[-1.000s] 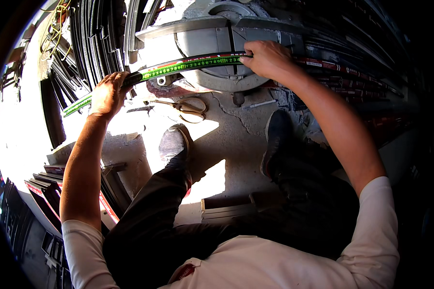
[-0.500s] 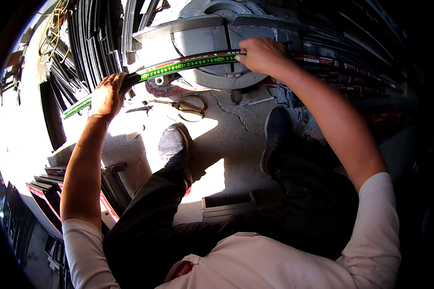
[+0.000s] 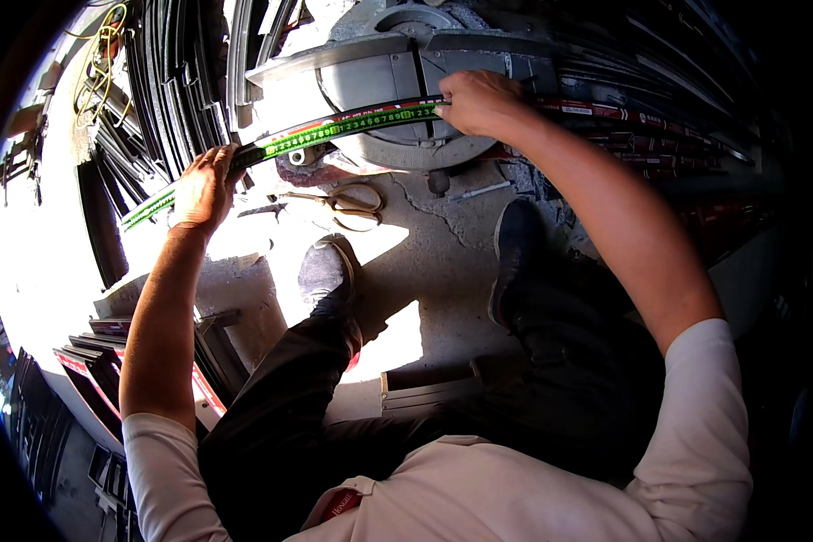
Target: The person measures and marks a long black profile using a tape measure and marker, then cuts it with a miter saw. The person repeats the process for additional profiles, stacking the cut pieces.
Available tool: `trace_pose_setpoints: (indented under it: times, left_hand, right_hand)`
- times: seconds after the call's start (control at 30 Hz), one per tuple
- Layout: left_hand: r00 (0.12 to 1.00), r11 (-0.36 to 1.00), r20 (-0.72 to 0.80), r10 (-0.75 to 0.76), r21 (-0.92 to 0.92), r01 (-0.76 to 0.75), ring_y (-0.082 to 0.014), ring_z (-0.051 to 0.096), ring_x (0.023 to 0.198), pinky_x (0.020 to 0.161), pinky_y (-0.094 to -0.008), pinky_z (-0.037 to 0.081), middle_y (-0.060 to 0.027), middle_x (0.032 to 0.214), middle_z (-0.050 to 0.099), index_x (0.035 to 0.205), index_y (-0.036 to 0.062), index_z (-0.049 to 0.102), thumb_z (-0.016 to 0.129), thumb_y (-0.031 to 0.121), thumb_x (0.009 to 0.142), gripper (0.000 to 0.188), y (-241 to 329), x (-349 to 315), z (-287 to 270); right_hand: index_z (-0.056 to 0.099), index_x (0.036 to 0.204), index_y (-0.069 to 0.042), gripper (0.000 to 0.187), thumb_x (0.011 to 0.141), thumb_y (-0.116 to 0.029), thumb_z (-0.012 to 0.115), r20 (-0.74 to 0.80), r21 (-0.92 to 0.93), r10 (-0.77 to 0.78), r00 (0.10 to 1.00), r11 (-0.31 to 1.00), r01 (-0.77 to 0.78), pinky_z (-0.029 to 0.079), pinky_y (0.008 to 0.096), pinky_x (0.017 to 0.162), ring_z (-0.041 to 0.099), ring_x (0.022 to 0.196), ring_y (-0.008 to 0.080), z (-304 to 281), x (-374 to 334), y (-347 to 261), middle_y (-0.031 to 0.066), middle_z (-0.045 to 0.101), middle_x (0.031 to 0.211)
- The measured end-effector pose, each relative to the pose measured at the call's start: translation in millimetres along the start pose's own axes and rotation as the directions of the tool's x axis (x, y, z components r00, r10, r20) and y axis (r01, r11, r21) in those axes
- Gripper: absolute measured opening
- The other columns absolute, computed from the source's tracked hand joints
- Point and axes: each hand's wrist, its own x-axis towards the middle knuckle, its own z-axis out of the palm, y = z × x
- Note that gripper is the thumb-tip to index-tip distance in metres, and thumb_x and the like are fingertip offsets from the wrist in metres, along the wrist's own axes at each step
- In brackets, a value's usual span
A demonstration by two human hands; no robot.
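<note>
A long dark profile strip with red-and-white film (image 3: pixel 587 109) runs crosswise in front of me. Along its near side lies the green blade of a tape measure (image 3: pixel 312 135), stretched out with its markings facing up. My left hand (image 3: pixel 206 188) is closed around the blade and strip; a length of green blade sticks out beyond it to the left. At the middle, my right hand (image 3: pixel 481 104) pinches the blade against the strip. Both hands hide the parts they grip. Beneath the strip is a grey saw base with a round turntable (image 3: pixel 370 81) and a raised fence (image 3: pixel 334 54).
Scissors (image 3: pixel 357 206) and a white pen-like stick (image 3: pixel 481 191) lie on the concrete floor near my shoes (image 3: pixel 328 271). Dark profiles are stacked at the left (image 3: pixel 176 81), right (image 3: pixel 659 144) and lower left (image 3: pixel 90 357). A yellow cable (image 3: pixel 108 45) hangs at the far left.
Both hands keep their grip on the blade and strip. The right hand appears slightly farther left and the left hand slightly lower; the whole view has shifted a little.
</note>
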Motion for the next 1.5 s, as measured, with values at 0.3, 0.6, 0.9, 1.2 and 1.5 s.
trace_pose_setpoints:
  times: [0.3, 0.6, 0.9, 1.2, 1.5]
  left_hand:
    - [0.999, 0.998, 0.019, -0.029, 0.055, 0.028, -0.0341, 0.069, 0.116, 0.102, -0.0429, 0.054, -0.0154, 0.127, 0.072, 0.134, 0.0048, 0.065, 0.075, 0.021, 0.097, 0.042, 4.9, 0.8, -1.6]
    - [0.991, 0.996, 0.116, -0.062, 0.071, 0.054, -0.036, 0.051, 0.141, 0.12, -0.0451, 0.04, -0.0203, 0.153, 0.052, 0.158, 0.0041, 0.042, 0.074, 0.024, 0.096, 0.073, 68.8, 13.1, -13.6]
    - [0.997, 0.998, -0.07, 0.022, -0.057, -0.026, -0.0433, 0.038, 0.149, 0.124, -0.0575, 0.028, -0.0253, 0.157, 0.043, 0.162, 0.0095, 0.038, 0.07, 0.025, 0.094, 0.077, 178.3, 31.3, -1.4]
    - [0.964, 0.958, -0.045, -0.261, -0.134, 0.253, -0.0505, 0.02, 0.156, 0.116, -0.0748, 0.023, -0.0334, 0.164, 0.025, 0.167, 0.0209, 0.03, 0.072, 0.037, 0.089, 0.089, 257.9, 48.2, 10.8]
    - [0.92, 0.9, -0.013, -0.393, -0.208, 0.382, -0.0545, 0.011, 0.157, 0.112, -0.0752, 0.025, -0.0373, 0.168, 0.013, 0.169, 0.0275, 0.025, 0.074, 0.038, 0.087, 0.096, 282.5, 51.8, 19.2]
  right_hand:
    - [0.075, 0.106, -0.013, 0.029, 0.093, -0.039, 0.076, 0.013, 0.01, 0.007, 1.0, 1.0, -0.007, 0.056, 0.0515, 0.089, 0.072, 0.106, 0.0361, -3.0, -0.6, -2.4, 0.0122, 0.076, 0.106]
    - [0.077, 0.104, -0.013, 0.027, 0.091, -0.038, 0.077, -0.026, 0.019, 0.015, 1.0, 1.0, -0.014, 0.056, 0.0516, 0.089, 0.073, 0.106, 0.0368, 3.7, 1.8, 2.7, 0.0124, 0.077, 0.105]
    - [0.077, 0.104, -0.014, 0.028, 0.09, -0.038, 0.079, -0.049, 0.026, 0.012, 0.999, 1.0, -0.01, 0.056, 0.0514, 0.09, 0.073, 0.106, 0.0367, 6.7, 2.1, 2.6, 0.012, 0.077, 0.105]
    - [0.077, 0.105, -0.014, 0.03, 0.09, -0.039, 0.078, -0.048, 0.033, 0.008, 0.999, 0.999, -0.006, 0.056, 0.0517, 0.091, 0.072, 0.107, 0.0373, 9.0, 3.5, 4.3, 0.0127, 0.077, 0.106]
    - [0.076, 0.106, -0.013, 0.029, 0.092, -0.039, 0.076, -0.068, 0.019, -0.001, 0.998, 1.0, 0.003, 0.056, 0.0529, 0.091, 0.072, 0.108, 0.0383, 9.0, 2.3, 3.8, 0.0135, 0.076, 0.109]
